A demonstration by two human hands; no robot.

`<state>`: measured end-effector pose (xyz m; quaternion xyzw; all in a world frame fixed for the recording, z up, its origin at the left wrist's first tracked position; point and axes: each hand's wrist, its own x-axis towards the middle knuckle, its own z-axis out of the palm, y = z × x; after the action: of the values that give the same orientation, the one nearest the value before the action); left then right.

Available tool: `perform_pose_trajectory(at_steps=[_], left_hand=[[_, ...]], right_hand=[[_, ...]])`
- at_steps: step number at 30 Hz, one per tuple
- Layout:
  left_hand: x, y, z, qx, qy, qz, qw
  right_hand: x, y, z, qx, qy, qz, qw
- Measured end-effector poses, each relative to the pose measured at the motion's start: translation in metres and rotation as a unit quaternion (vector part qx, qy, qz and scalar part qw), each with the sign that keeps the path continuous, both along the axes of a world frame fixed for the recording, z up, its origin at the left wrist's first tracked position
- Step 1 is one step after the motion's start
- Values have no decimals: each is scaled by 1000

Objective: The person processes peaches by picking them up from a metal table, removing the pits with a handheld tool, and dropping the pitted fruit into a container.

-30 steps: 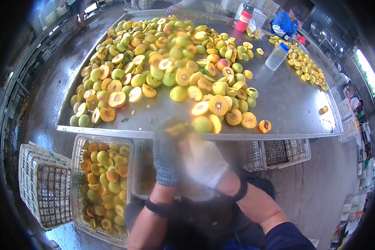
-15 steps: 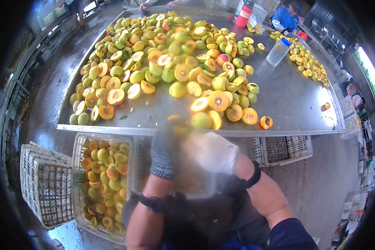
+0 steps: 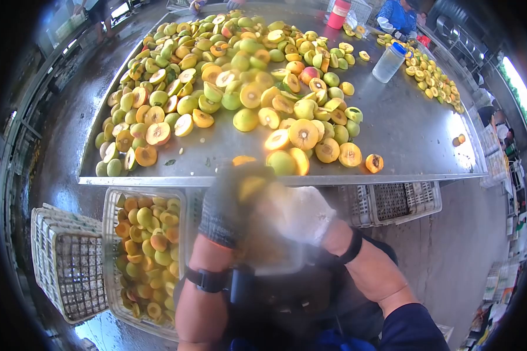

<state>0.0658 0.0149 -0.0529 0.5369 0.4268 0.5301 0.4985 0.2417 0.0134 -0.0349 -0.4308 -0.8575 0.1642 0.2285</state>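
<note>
My left hand [image 3: 225, 202], in a dark grey glove, is closed around a yellow fruit piece [image 3: 252, 188] just off the table's front edge. Against it from the right is my right hand [image 3: 301, 213] in a white glove, its fingers blurred; whether they grip anything is hard to tell. Behind both hands a large heap of halved yellow-green fruit [image 3: 234, 88] covers much of the metal table [image 3: 211, 153]. A single half [image 3: 244, 159] lies near the front edge, just beyond my left hand.
A crate of fruit halves [image 3: 149, 251] stands lower left, beside stacked crates [image 3: 76, 263]. Another crate [image 3: 392, 202] is under the table's right side. A blue-lidded container [image 3: 389, 63] and red bottle [image 3: 338, 14] stand on the table. A co-worker [image 3: 399, 17] is at the far right.
The view has shifted slightly. My left hand has turned and moved a little left, and the fruit piece shows more clearly between my hands.
</note>
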Motion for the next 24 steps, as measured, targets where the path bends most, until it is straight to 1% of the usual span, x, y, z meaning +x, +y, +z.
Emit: perform_pose_trajectory(at_steps=[1,2,4,6,7,8,10,11,12,14,15,16,19,20,21,23,24], left_hand=[[-1,-3,2,-41,-48,-11,998],[-3,-2,-3,-19,-1,-9,1000],[-8,3,-18,23,96,-10,995],[-9,1,-24,128,239,55,961],[-10,1,-24,180,308,87,930],[-10,1,-22,171,312,89,930],[-11,0,-9,154,320,94,930],[-12,2,-10,180,344,109,915],[-13,3,-13,205,367,124,899],[-13,3,-12,211,346,133,905],[-11,1,-4,193,301,129,925],[-10,-1,3,174,256,125,943],[-7,-3,14,229,263,135,928],[-4,-5,15,157,195,121,961],[1,-8,16,83,125,106,983],[0,-9,15,80,136,105,982],[-4,-7,15,152,216,119,957]], right_hand=[[0,-1,4,24,-13,19,999],[-3,0,4,52,-13,13,998],[-6,-1,2,39,-9,4,999],[-10,-2,1,22,-8,3,1000],[-14,-3,0,11,-8,4,1000],[-16,-4,0,0,-7,4,1000],[-18,-5,-1,-29,36,21,999],[-19,-5,-1,-43,58,29,997],[-21,-4,-4,-89,119,31,988],[-22,-3,-12,-179,240,33,954],[-19,-2,-8,-332,316,41,888],[-12,-1,2,-473,381,48,793],[-15,-12,20,-615,483,33,622],[-11,-9,5,-643,492,59,584],[-13,-10,4,-658,501,54,559],[-16,-12,4,-686,520,42,508],[-13,-11,-2,-697,520,67,489]])
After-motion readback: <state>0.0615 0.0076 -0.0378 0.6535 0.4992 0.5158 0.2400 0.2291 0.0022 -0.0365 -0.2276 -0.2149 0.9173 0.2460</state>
